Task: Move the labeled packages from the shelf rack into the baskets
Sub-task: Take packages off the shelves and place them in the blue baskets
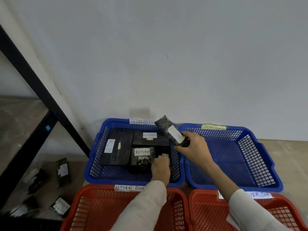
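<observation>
My right hand (194,148) grips a long black package (168,129) with a white RETURN label, holding it tilted over the right rim of the left blue basket (95,165). That basket holds three black RETURN packages: a flat one (116,147), a boxy one (150,138) and a small one (141,160). My left hand (160,169) reaches down inside the basket next to the small package and touches another dark package (164,153); its fingers are hidden. The right blue basket (265,164) holds nothing.
Two red baskets (93,207) (286,212) stand nearest me, each with a paper label. The black shelf rack (33,134) rises at the left, with several labeled black packages (62,170) on its low shelf. A white wall stands behind the baskets.
</observation>
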